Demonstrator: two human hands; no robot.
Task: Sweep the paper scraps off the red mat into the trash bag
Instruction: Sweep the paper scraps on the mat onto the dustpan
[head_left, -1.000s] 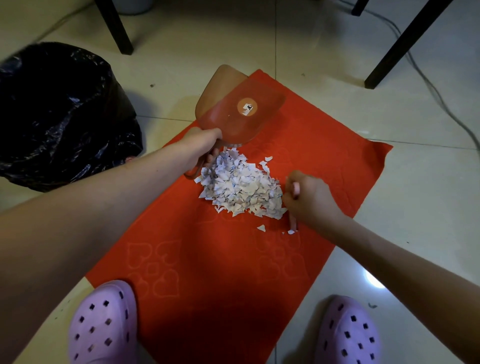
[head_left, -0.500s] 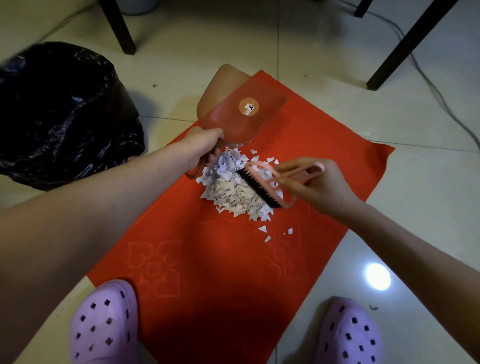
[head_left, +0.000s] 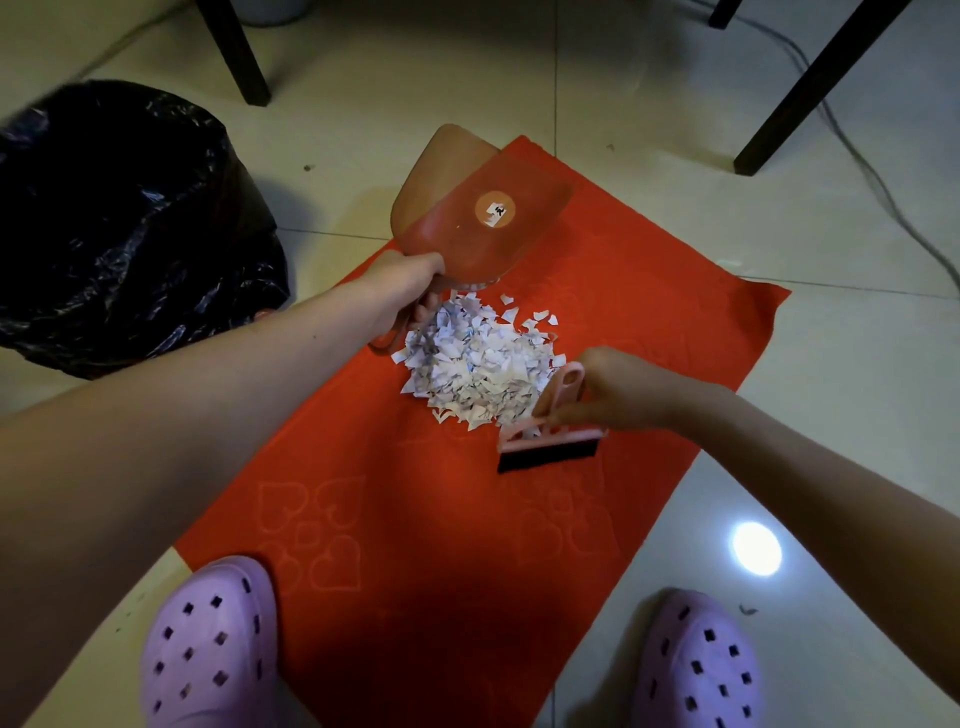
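Centrally, on the far half of the red mat (head_left: 415, 519), the paper scraps (head_left: 483, 364) lie heaped. Left hand (head_left: 410, 280): fingers curled round the handle of a translucent dustpan (head_left: 483, 228), held tilted at the heap's far-left side, its body overhanging the mat's far edge. Right hand (head_left: 618, 389): fingers pinching a pink brush (head_left: 550, 447), bristles down, just beside the heap's near-right margin. A strip of red cloth separates heap from right edge. The trash bag (head_left: 119, 223) stands on the floor left of the mat, apart from its edge.
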